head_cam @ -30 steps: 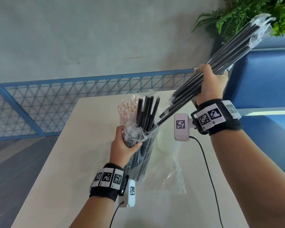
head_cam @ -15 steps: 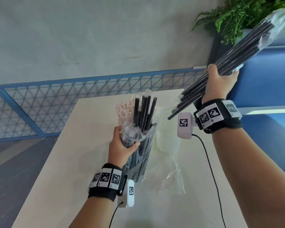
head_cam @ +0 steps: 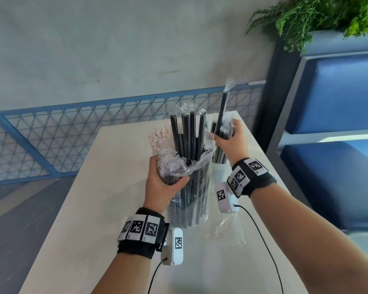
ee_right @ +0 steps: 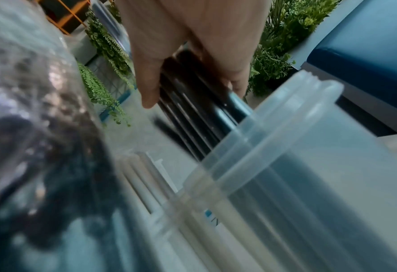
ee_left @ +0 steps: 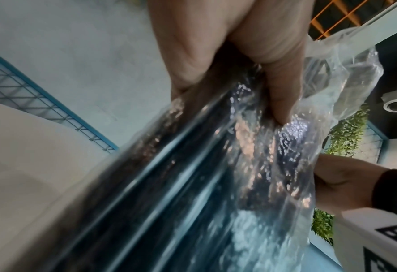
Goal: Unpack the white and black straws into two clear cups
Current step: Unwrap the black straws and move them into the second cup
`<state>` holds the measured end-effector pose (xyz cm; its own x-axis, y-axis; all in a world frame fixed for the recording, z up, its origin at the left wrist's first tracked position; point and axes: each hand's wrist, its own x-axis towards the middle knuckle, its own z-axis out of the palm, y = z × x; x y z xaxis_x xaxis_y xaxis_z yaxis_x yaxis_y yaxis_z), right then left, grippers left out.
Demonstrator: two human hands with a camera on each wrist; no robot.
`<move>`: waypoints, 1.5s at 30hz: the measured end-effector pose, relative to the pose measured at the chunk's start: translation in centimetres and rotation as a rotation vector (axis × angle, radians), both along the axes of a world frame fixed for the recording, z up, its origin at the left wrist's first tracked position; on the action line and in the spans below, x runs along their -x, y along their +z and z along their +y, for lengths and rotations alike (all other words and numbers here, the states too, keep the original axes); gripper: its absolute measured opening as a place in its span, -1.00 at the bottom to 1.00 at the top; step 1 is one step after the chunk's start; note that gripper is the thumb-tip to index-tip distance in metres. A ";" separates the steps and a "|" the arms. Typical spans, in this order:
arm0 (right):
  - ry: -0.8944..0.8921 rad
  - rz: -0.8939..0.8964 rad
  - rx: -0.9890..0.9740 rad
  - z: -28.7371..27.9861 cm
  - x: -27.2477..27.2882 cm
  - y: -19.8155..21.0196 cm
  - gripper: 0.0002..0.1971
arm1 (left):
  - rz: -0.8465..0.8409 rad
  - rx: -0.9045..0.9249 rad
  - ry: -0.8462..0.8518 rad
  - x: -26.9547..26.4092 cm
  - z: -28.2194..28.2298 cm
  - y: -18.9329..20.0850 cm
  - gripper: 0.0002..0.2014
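My left hand (head_cam: 167,181) grips a clear plastic bag of black straws (head_cam: 189,187) that stands upright on the table, straw tips poking out of its open top. In the left wrist view the left hand's fingers (ee_left: 278,95) pinch the crinkled bag (ee_left: 216,165). Right of the bag, my right hand (head_cam: 231,137) holds a bundle of black straws (head_cam: 222,111) upright, its lower ends inside a clear cup (head_cam: 218,172). The right wrist view shows these straws (ee_right: 192,117) passing the cup's rim (ee_right: 274,132). White straws (head_cam: 158,137) stand behind the bag on the left.
An empty plastic wrapper (head_cam: 229,230) lies on the beige table (head_cam: 94,209) near my right wrist. A blue mesh railing (head_cam: 51,134) runs behind the table, a blue padded bench (head_cam: 331,102) stands to the right, and a fern (head_cam: 317,15) hangs above it.
My right hand swung its black straw bundle down from high at the upper right to upright beside the bag, ends now in the cup. The left hand kept its grip on the bag.
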<state>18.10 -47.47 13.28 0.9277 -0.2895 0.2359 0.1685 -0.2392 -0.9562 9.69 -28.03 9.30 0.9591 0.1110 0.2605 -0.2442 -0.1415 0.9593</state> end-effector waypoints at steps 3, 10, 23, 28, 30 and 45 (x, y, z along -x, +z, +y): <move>0.019 0.006 0.026 0.0 0.4 -0.3 -0.33 | 0.026 0.028 -0.008 0.1 -0.3 -0.4 -0.26; -0.049 -0.382 0.177 1.3 6.9 -1.1 -0.39 | 0.131 0.082 -0.058 0.2 -0.6 -1.8 -0.27; 0.249 -0.282 0.607 2.5 8.9 -0.4 -0.47 | 0.258 0.101 -0.234 0.7 -0.2 -3.2 -0.21; 0.351 -0.331 0.622 2.7 9.2 0.9 -0.59 | 0.263 0.000 -0.210 0.7 0.0 -4.0 -0.26; 0.419 -0.234 0.678 2.8 9.1 1.2 -0.53 | 0.266 -0.032 -0.211 0.7 0.1 -4.3 -0.30; 0.539 -0.259 0.748 3.5 9.3 1.3 -0.49 | 0.286 -0.075 -0.266 1.2 1.0 -4.9 -0.13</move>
<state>8.80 -43.93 14.58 0.7854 0.4700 0.4028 0.6190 -0.6016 -0.5049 8.49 -27.02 4.45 0.9868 -0.1602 -0.0238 -0.0058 -0.1816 0.9834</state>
